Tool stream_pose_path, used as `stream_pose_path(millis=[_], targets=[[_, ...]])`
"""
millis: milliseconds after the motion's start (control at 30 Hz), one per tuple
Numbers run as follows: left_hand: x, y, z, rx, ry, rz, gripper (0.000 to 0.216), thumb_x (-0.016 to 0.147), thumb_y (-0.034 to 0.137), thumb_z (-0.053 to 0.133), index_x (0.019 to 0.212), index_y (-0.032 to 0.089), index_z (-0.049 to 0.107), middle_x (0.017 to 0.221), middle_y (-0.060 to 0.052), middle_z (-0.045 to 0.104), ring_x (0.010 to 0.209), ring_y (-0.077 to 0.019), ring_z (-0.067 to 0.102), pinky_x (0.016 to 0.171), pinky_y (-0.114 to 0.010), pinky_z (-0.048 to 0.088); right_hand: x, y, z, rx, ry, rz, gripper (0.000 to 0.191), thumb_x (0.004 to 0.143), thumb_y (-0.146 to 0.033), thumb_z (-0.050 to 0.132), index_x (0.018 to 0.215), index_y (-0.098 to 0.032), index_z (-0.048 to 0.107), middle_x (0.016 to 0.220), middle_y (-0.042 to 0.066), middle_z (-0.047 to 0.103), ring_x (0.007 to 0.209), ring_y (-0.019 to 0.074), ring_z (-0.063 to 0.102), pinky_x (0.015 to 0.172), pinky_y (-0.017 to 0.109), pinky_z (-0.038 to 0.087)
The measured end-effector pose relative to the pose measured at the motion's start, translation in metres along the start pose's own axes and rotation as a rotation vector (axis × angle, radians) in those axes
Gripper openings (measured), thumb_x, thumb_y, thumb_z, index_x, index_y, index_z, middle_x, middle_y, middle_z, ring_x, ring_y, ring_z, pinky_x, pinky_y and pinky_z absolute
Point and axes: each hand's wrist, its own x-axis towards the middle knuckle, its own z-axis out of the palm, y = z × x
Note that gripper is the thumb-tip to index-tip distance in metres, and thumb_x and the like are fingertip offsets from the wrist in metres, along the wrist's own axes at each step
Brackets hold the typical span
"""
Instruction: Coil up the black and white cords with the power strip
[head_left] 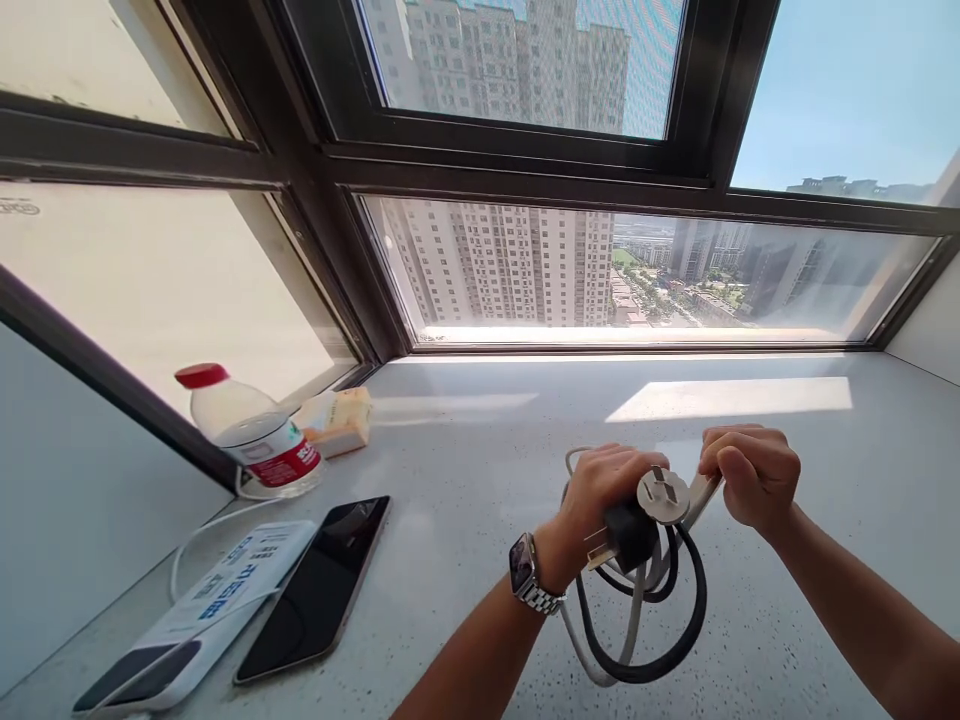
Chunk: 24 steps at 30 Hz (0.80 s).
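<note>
My left hand (pixel 600 490), with a metal watch (pixel 529 575) on its wrist, grips a bundle of coiled cables above the speckled white sill (pixel 465 470). From that fist hang a black cable loop (pixel 679 625) and a white cable (pixel 600 655). A black plug (pixel 626 535) and a round white plug with prongs (pixel 662 495) stick out beside the fist. To the right, my right hand (pixel 750 475) is closed on a white cable end (pixel 701 497) that runs to the bundle.
At left on the sill lie a dark phone (pixel 319 590), a white power bank with blue print (pixel 217 600) and its white cord (pixel 191 540), a red-capped bottle (pixel 251 430) and a small packet (pixel 337 420). Dark window frames (pixel 525 190) rise behind.
</note>
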Motion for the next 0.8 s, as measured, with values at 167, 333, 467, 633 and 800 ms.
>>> stream_pose_path(millis=[167,333,467,633,800], targets=[[0.0,0.005,0.007,0.064,-0.007,0.074,0.013,0.091,0.03,0.053,0.092,0.019,0.059,0.057,0.005,0.052,0.051,-0.0085,0.045,0.055,-0.023,0.035,0.011,-0.011,0.036,0.337,0.246,0.252,0.048,0.094,-0.044,0.048,0.056,-0.018,0.057,0.042,-0.002,0.043,0.038,0.0094,0.038,0.039,0.024,0.026],[-0.003,0.007,0.007,0.015,0.191,0.086,0.008,0.084,0.025,0.064,0.083,0.019,0.058,0.057,0.004,0.051,0.05,-0.0086,0.045,0.052,-0.024,0.036,0.022,-0.005,0.063,0.797,0.302,0.627,0.043,0.089,-0.058,0.049,0.071,-0.02,0.059,0.051,-0.005,0.042,0.041,0.0097,0.042,0.04,0.022,0.034],[0.0,0.009,0.004,-0.085,0.336,-0.004,0.015,0.082,0.021,0.067,0.097,0.02,0.063,0.068,0.002,0.058,0.058,-0.01,0.054,0.056,-0.023,0.045,0.009,0.009,0.074,0.746,0.196,0.666,0.049,0.089,-0.066,0.04,0.087,-0.021,0.06,0.071,0.001,0.058,0.069,0.0163,0.059,0.067,0.03,0.049],[0.006,0.004,-0.002,-0.119,0.443,-0.136,0.009,0.082,0.024,0.066,0.077,0.018,0.063,0.091,-0.005,0.062,0.074,-0.0132,0.061,0.069,-0.029,0.053,-0.034,0.027,0.069,0.047,-0.148,0.521,0.062,0.089,-0.071,0.034,0.113,-0.02,0.06,0.113,0.011,0.063,0.108,0.0281,0.055,0.095,0.042,0.041],[0.008,-0.009,-0.007,-0.381,0.442,-0.51,0.033,0.082,0.043,0.064,0.067,0.019,0.048,0.06,0.003,0.05,0.056,-0.0133,0.056,0.055,-0.028,0.048,-0.087,0.052,0.06,0.097,-0.324,0.765,0.063,0.092,-0.067,0.031,0.125,-0.019,0.053,0.116,0.011,0.063,0.106,0.0273,0.058,0.087,0.038,0.046]])
